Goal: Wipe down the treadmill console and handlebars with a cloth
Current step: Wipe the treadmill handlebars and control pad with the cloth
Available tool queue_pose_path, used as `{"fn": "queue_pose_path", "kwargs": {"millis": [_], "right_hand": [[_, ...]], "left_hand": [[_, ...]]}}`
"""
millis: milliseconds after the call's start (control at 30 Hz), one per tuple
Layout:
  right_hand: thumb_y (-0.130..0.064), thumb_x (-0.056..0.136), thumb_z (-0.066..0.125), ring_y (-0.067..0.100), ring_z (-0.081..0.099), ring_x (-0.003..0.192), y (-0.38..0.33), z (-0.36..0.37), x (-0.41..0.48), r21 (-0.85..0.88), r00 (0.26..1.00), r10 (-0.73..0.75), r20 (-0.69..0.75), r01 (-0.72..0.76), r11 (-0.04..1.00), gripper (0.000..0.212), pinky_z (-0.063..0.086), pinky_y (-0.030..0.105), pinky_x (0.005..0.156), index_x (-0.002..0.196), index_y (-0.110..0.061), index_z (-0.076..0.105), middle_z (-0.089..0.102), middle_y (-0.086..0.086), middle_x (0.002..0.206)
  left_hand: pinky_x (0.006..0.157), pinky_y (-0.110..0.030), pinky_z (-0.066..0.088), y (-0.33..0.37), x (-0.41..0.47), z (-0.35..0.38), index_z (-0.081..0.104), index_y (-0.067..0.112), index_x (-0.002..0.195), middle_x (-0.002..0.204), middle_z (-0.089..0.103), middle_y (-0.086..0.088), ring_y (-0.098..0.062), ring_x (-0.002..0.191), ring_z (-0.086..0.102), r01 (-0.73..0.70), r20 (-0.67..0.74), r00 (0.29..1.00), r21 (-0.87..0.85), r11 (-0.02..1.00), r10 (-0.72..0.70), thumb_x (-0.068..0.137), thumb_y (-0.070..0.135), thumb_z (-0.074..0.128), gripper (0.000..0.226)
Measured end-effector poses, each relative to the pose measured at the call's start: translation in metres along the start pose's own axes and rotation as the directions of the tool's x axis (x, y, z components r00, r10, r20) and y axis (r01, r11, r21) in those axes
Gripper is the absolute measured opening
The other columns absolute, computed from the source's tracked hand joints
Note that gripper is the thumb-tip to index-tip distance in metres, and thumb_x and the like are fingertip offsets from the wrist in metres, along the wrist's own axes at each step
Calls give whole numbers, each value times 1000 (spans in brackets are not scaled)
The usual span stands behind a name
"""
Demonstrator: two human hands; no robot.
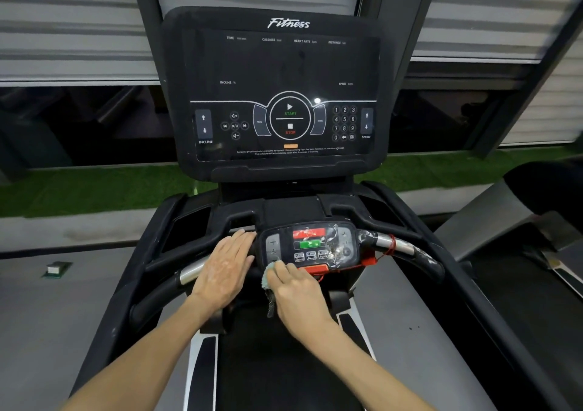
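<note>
Your right hand [296, 287] pinches the cloth [268, 276] against the lower-left edge of the keypad [310, 246]. Your left hand [225, 265] lies flat on the left handlebar [192, 273]. The cloth looks soft, light and limp, so grip it wadded under your fingers.

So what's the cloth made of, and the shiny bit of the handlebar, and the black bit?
The cloth bunched under the right hand looks like soft, fuzzy fabric, maybe microfibre: it crumples and its edge looks fluffy. The silver handlebar section looks like polished metal, since it gleams. The black grip beside it looks matte, probably rubber or foam; hard to tell.
</note>
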State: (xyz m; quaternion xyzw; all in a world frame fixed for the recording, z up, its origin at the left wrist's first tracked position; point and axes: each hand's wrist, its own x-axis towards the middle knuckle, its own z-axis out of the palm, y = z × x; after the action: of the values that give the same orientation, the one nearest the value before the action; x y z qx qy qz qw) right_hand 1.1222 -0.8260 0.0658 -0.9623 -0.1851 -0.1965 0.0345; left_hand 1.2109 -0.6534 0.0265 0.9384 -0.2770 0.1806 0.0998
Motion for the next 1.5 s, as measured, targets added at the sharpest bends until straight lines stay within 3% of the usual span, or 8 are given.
{"fn": "queue_pose_path", "kwargs": {"millis": [133,267,500,667,900,1133,1367,1500], "right_hand": [[-6,50,81,18,63,75,18,-5,-5,34,999,22,30,-23,999,52,52,25,62,100,-11,68,66,2,93],[-6,46,84,18,64,74,23,-4,-9,-3,995,81,56,-81,997,55,54,26,63,99,-7,70,68,6,91],[-10,50,80,19,63,79,9,-6,0,55,998,-47,39,44,997,52,52,27,67,101,-12,68,66,3,98],[-3,54,78,20,63,80,39,-6,-15,48,998,65,16,-66,997,47,54,30,70,99,-11,68,65,3,93],[-4,79,41,24,62,99,10,12,-13,58,998,-58,-36,60,997,45,52,35,92,117,-4,64,65,8,109],[8,58,73,22,62,88,49,-7,-8,110,996,86,2,-85,990,55,56,31,81,112,-4,65,64,6,102],[5,77,46,26,61,101,47,-6,14,31,991,-107,-84,110,993,44,51,35,94,117,0,63,64,11,111],[8,63,64,21,60,86,72,-17,27,38,994,-93,-50,95,995,51,56,28,77,113,-1,64,63,7,103]], "left_hand": [[113,-43,36,0,0,2,43,4,144,143,51,-10,-25,138,42,36,15,999,-8,999,-36,106,36,4,64],[111,-44,39,10,-2,1,48,2,140,138,55,-11,-27,136,45,101,11,995,6,995,-101,102,28,23,52],[108,-45,43,19,-5,0,47,2,138,133,57,-14,-28,126,53,145,-8,989,22,989,-145,98,25,28,50],[109,-45,41,30,-8,2,44,3,139,135,54,-14,-28,126,51,201,-50,979,32,979,-199,96,26,31,51],[112,-43,34,27,-12,7,38,3,143,140,51,-15,-29,129,49,181,-62,982,27,983,-179,93,25,32,55],[113,-42,36,27,-11,3,40,5,145,140,50,-10,-24,129,47,180,-67,981,-49,982,-183,94,16,46,52],[112,-41,37,25,-9,6,41,6,145,141,50,-8,-22,131,47,193,-55,979,-66,979,-196,98,21,29,51],[113,-42,36,25,-10,7,40,7,146,142,48,-8,-22,131,46,193,-64,978,-72,978,-198,98,21,29,51]]}}
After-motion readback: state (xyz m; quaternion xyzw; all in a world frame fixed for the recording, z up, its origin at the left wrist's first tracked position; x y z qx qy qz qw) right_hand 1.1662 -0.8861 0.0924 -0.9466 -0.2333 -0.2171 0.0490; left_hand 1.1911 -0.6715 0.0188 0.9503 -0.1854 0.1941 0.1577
